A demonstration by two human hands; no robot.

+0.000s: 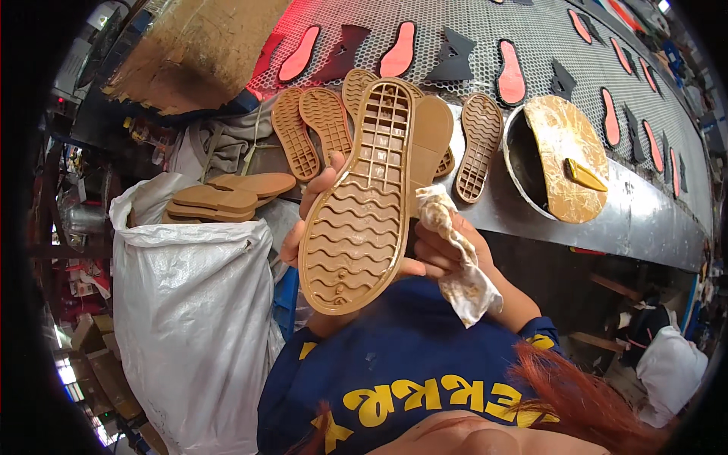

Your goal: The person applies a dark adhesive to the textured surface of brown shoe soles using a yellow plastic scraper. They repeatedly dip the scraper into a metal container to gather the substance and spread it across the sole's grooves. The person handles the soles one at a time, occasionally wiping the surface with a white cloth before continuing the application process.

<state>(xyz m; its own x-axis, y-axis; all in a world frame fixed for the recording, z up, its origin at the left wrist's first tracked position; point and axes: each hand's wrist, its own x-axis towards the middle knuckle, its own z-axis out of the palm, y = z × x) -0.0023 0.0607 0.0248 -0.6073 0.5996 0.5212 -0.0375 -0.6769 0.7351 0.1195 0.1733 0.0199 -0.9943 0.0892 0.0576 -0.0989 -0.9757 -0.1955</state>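
My left hand (312, 199) grips a tan shoe sole (356, 227) by its edge, with fingers curled round from behind. Its face toward me has a wavy tread at the broad end and a square grid at the narrow end, and the surface looks wet. My right hand (455, 239), close to the sole's right edge, is closed on a stained white rag (462, 284) that hangs down from the fingers. Part of another sole (434, 129), smooth side showing, appears behind the held one. More tan soles (479, 148) lie on the bench beyond.
A round tub (519, 167) with a glue-streaked lid (561, 163) and a yellow tube-like item (585, 174) stands right. Behind runs a mesh conveyor (470, 15) bearing pink insoles (512, 72) and black pieces. Left, a white sack (193, 318) has stacked soles (216, 201) at its mouth.
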